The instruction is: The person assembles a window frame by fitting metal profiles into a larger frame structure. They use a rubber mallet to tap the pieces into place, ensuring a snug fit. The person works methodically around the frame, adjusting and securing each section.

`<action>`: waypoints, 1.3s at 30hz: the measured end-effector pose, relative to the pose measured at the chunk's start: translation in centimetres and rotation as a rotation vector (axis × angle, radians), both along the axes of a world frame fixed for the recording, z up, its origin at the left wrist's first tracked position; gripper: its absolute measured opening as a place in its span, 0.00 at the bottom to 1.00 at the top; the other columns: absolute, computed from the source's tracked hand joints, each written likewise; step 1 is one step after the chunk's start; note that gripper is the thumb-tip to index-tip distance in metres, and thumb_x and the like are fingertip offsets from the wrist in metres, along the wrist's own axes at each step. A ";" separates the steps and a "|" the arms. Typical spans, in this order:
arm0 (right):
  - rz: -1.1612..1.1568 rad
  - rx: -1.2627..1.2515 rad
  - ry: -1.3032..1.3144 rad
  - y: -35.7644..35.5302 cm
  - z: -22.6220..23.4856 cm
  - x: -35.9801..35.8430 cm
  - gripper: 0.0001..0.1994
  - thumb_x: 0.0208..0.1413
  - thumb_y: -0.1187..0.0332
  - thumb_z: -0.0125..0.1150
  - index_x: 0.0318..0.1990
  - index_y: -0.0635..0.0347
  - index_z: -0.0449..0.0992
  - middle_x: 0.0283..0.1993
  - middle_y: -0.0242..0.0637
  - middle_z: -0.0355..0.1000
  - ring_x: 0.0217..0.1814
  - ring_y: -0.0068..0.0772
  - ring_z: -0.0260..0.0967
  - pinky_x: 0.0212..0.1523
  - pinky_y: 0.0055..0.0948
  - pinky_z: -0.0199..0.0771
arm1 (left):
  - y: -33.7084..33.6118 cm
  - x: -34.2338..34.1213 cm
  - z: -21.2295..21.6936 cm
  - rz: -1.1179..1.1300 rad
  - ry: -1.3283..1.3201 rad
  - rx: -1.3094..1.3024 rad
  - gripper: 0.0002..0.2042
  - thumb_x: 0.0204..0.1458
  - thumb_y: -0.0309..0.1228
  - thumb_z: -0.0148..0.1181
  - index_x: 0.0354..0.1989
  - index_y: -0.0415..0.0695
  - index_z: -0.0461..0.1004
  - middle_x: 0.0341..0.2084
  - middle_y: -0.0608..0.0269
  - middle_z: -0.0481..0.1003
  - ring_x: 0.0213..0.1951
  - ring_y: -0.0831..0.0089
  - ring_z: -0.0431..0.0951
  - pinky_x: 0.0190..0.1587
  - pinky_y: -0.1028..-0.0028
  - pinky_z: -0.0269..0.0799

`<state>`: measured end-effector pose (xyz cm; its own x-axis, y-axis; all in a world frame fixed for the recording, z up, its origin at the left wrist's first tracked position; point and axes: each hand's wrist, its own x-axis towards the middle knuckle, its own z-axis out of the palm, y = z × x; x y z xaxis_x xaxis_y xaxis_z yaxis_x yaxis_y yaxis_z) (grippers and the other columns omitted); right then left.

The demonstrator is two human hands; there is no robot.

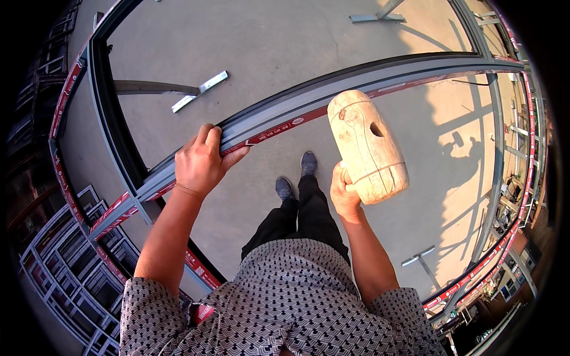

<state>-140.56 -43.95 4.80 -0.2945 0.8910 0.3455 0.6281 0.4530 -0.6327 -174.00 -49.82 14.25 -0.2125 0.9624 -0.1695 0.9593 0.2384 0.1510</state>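
Note:
A large grey metal window frame (273,113) with a dark inner strip and red printed tape along its sides surrounds me. My left hand (202,157) is closed over its near crossbar, fingers on top and thumb along the taped side. In my right hand (346,193) is a wooden mallet (368,148), gripped by its handle, which the head mostly hides. The pale, barrel-shaped head is cracked, has a dark hole in its side and shows a thin band near each end. It is raised close to the crossbar's near side; whether they touch I cannot tell.
Metal stands with flat feet (200,92) rest on the concrete floor (285,47). Stacked smaller frames (77,267) lie at the lower left. More frame lengths and clutter (513,267) line the right side. My shoes (285,188) are on the floor inside the frame.

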 end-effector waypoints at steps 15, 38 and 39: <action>-0.073 -0.209 -0.011 -0.3 -2.9 3.5 0.18 0.61 0.78 0.68 0.58 0.62 0.81 0.56 0.47 0.81 0.58 0.51 0.78 0.61 0.45 0.76 | 0.3 -0.1 0.6 -0.006 -0.013 0.001 0.35 0.61 0.63 0.63 0.49 0.36 0.79 0.47 0.56 0.82 0.35 0.53 0.88 0.36 0.60 0.85; -0.272 -0.431 0.550 5.2 4.2 0.9 0.18 0.74 0.78 0.56 0.28 0.55 0.60 0.20 0.21 0.56 0.18 0.11 0.49 0.19 0.22 0.59 | -0.5 -0.7 -0.3 -0.033 0.010 0.082 0.31 0.63 0.61 0.62 0.49 0.40 0.80 0.45 0.58 0.82 0.34 0.54 0.87 0.34 0.62 0.83; -0.354 -0.537 0.825 5.3 3.8 0.3 0.19 0.75 0.77 0.53 0.28 0.53 0.58 0.21 0.21 0.55 0.18 0.12 0.48 0.17 0.23 0.54 | -0.3 -0.7 -0.2 -0.038 0.007 0.086 0.31 0.63 0.62 0.62 0.49 0.39 0.79 0.45 0.58 0.82 0.34 0.54 0.87 0.34 0.62 0.84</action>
